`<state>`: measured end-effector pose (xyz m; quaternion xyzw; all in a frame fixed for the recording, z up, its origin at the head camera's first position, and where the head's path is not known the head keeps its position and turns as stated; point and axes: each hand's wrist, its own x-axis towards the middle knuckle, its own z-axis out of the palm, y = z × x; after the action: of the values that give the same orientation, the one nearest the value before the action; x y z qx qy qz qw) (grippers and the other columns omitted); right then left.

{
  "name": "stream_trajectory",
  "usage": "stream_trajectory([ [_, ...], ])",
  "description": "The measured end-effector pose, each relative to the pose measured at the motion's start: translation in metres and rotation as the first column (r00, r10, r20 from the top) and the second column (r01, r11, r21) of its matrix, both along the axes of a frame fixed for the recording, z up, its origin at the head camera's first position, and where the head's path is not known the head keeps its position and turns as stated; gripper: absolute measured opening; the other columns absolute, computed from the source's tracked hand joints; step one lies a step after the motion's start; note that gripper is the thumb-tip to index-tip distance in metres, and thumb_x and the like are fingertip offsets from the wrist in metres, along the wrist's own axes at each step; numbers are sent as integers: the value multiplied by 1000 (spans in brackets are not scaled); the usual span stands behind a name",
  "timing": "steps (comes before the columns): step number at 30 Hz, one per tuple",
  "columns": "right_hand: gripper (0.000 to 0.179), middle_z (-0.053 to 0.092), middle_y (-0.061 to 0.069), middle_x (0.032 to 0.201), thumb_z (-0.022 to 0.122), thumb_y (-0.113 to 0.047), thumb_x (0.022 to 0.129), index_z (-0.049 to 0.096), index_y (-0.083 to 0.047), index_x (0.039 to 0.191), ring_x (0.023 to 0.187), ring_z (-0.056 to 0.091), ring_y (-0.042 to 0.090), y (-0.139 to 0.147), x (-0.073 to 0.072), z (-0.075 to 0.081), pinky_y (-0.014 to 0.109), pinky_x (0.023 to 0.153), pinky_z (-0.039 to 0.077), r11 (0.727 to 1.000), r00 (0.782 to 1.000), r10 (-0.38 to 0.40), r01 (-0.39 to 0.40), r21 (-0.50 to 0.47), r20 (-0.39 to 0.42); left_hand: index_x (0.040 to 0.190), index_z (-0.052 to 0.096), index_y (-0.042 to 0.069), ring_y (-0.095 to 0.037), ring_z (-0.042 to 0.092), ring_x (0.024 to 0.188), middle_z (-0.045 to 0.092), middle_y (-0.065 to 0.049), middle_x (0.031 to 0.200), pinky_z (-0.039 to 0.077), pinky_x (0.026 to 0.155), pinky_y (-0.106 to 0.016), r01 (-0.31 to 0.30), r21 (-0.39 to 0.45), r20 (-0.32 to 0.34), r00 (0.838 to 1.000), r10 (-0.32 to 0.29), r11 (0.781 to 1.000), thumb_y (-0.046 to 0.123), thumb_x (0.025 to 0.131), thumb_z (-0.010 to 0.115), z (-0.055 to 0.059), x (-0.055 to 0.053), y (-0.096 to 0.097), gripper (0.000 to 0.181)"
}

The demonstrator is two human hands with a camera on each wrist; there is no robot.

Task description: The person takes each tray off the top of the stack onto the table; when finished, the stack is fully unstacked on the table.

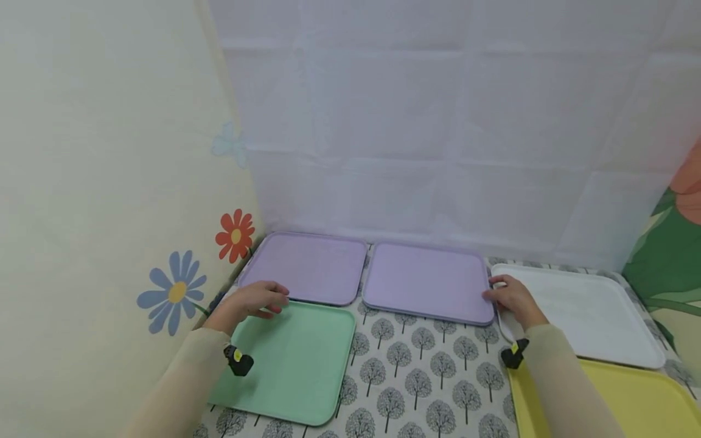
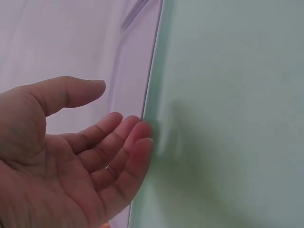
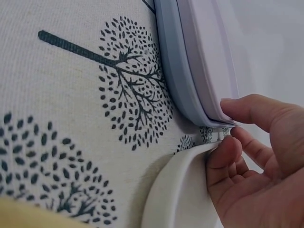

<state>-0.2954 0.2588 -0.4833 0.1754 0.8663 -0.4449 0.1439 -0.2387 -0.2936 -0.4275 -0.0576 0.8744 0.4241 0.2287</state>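
Note:
My left hand [image 1: 261, 298] hovers above the far edge of a green tray [image 1: 298, 365], its fingers loosely bent and holding nothing. In the left wrist view the palm of this hand [image 2: 71, 161] is turned up, and a shadow falls on the green surface. Just beyond lies a lilac tray [image 1: 309, 267]. My right hand [image 1: 512, 298] pinches the right edge of a second lilac tray [image 1: 427, 280] between thumb and index finger. A blue tray [image 3: 178, 71] sits directly under that lilac one. The curled lower fingers overlap the rim of a white tray [image 3: 175, 190].
The white tray [image 1: 591, 310] lies at the right, with a yellow tray [image 1: 619, 395] in front of it. A cloth printed with trees [image 1: 416, 383] covers the table. A white sheet [image 1: 438, 121] hangs behind, and a flower-decorated wall [image 1: 109, 152] stands at the left.

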Motion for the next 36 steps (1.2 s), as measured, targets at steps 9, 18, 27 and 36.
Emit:
stream_trajectory([
  [9,56,56,23,117,69,-10,91,45,1,141,92,56,28,-1,-1,-2,36,80,47,1000,1000,-4,4,-6,-16,134,56,-6,-27,64,103,64,-18,120,59,84,-37,7,37,-17,1000,-6,999,18,98,62,-8,-33,46,44],
  [18,53,57,23,116,68,-7,91,47,0,139,89,56,28,-5,-2,-1,35,75,46,999,999,-39,39,28,-18,134,56,-6,-32,65,109,63,-22,127,58,91,-40,-27,87,-44,999,31,996,16,97,62,-15,-61,100,43],
  [27,51,57,29,126,66,-5,89,50,5,136,101,60,34,-7,1,1,39,80,53,998,997,-26,30,46,-77,133,56,-9,-34,65,110,60,-25,131,59,90,-38,-54,159,-39,997,61,986,10,95,62,-17,-77,142,43],
  [36,48,56,26,128,65,-5,91,52,4,137,111,57,35,-14,1,2,44,93,53,992,993,-99,103,69,-66,128,59,-7,-28,64,100,63,-21,123,59,90,-38,-109,188,-47,992,119,976,8,92,65,-29,-87,156,39],
])
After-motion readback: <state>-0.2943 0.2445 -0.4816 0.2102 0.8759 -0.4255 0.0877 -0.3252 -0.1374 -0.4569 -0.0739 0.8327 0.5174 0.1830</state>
